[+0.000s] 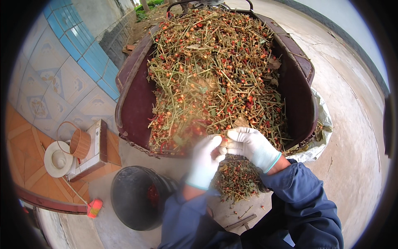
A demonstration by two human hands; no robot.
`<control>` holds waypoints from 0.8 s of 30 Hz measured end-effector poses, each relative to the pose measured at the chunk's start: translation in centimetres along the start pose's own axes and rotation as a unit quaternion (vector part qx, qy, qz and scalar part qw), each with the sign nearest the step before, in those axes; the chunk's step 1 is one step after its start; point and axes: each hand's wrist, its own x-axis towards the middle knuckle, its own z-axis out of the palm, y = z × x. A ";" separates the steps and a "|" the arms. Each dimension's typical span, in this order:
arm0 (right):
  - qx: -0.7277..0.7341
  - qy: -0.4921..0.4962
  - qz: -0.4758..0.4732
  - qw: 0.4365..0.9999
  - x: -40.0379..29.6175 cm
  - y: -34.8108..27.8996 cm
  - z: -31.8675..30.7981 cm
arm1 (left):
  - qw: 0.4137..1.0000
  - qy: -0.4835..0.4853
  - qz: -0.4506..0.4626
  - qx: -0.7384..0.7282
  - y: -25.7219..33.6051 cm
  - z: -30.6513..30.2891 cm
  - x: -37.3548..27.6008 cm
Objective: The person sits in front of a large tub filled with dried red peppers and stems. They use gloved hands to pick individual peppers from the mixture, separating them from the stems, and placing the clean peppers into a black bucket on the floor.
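Note:
Both hands wear white knit gloves with pale blue cuffs and meet at the near edge of a dark red metal cart bed (pixel 136 105). My left hand (pixel 206 158) has thumb and fingers closed around a small reddish piece (pixel 223 141), perhaps part of a chili pepper. My right hand (pixel 248 144) pinches the same small piece from the other side. Behind them a large heap of dry stems with red and orange bits (pixel 214 68) fills the cart. A smaller heap of the same stuff (pixel 238 179) lies on the ground below my hands.
A black bucket (pixel 130 199) with some red matter inside stands at the lower left. A wicker basket (pixel 80 143) and a white hat (pixel 58 158) are farther left, by a tiled block (pixel 93 155). A white woven sack (pixel 325 133) lies beside the cart's right edge.

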 end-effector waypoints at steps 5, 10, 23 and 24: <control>-0.142 0.039 -0.078 0.986 -0.2 -0.3 0.4 | 1.000 -0.016 0.007 0.021 0.2 0.1 -0.1; -0.280 0.056 -0.180 0.941 -0.1 -0.1 0.5 | 0.998 0.037 -0.029 0.033 0.4 1.2 -0.3; -0.219 0.031 -0.133 0.966 -0.3 -0.2 0.8 | 0.998 0.003 0.047 0.029 -0.1 0.3 0.1; -0.193 0.032 -0.113 0.974 -0.2 -0.2 0.7 | 0.999 0.005 0.045 0.025 -0.1 0.3 0.1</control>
